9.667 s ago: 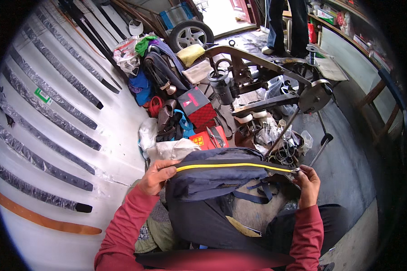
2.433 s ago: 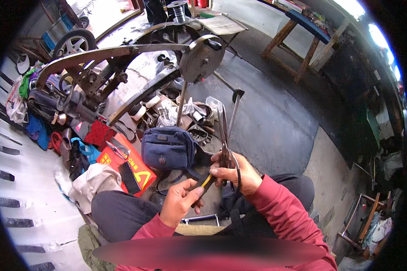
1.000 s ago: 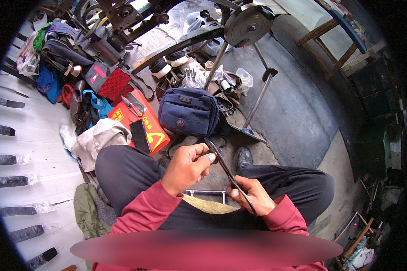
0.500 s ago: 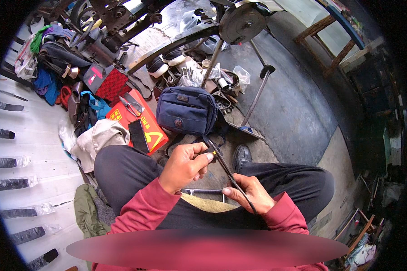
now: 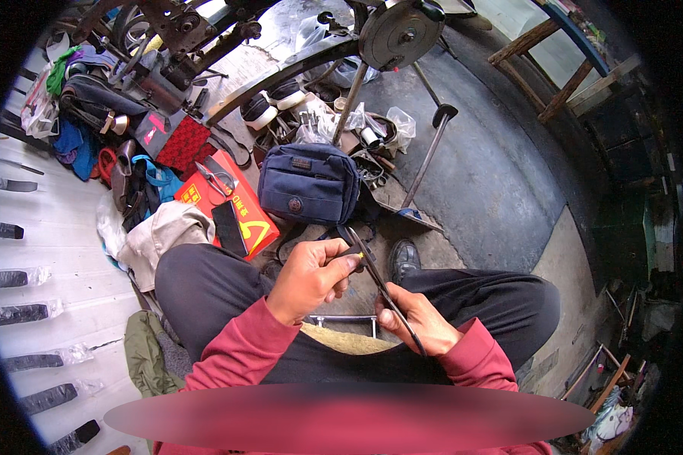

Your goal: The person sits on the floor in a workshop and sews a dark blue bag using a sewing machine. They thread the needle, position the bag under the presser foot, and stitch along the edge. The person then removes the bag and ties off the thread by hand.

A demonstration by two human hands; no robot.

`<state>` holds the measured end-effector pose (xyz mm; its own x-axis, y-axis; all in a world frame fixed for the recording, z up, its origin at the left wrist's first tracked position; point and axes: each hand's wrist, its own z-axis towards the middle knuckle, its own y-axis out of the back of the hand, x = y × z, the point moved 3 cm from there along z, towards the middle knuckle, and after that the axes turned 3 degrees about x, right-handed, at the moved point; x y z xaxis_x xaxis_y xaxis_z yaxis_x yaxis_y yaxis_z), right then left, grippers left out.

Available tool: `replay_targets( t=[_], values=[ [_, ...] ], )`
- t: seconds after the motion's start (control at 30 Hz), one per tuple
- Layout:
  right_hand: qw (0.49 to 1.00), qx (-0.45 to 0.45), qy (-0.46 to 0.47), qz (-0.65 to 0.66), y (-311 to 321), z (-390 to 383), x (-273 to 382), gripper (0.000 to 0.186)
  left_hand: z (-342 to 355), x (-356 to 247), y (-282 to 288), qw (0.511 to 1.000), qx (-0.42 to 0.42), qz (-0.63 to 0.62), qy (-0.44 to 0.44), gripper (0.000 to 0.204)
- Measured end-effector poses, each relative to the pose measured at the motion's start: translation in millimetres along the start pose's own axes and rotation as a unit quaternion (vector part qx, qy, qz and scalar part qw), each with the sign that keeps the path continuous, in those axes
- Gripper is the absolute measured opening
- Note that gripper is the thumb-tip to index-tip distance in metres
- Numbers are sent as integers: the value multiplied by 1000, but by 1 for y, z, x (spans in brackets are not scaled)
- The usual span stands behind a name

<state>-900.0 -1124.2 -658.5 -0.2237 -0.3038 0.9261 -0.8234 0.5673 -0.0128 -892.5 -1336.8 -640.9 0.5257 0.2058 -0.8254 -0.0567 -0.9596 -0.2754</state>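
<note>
Above my lap, my left hand (image 5: 311, 279) is closed, pinching a small dark piece (image 5: 350, 252) with a yellow spot between thumb and fingers. From the right, my right hand (image 5: 421, 318) is wrapped round long, dark scissors (image 5: 381, 285), slanting from the palm up and left. Their blades meet the dark piece beside my left thumb; how far they have cut cannot be made out. A navy blue bag (image 5: 310, 186) stands on the floor just beyond my hands.
A red box (image 5: 258, 229) left of the bag carries another pair of scissors (image 5: 218, 180) and a black flat piece (image 5: 230, 229). Shoes (image 5: 258, 112) and plastic bags lie behind. A machine's metal frame (image 5: 281, 82) and wheel (image 5: 401, 36) rise ahead. A wooden rack (image 5: 542, 68) stands right.
The scene has shifted slightly left in the picture. Both hands keep nearly the same pose, with the scissors still against the dark piece and tilted a little differently.
</note>
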Motion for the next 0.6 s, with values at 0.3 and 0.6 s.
replay_targets(
  t=[0.3, 0.6],
  values=[
    [994, -25, -74, -73, 3, -3, 14, 37, 3, 4, 0, 1000, 20, -2, -4, 17],
    [998, -15, 28, 46, -3, 0, 12, 52, 3, 1, 0, 1000, -7, -9, -19, 16]
  ],
)
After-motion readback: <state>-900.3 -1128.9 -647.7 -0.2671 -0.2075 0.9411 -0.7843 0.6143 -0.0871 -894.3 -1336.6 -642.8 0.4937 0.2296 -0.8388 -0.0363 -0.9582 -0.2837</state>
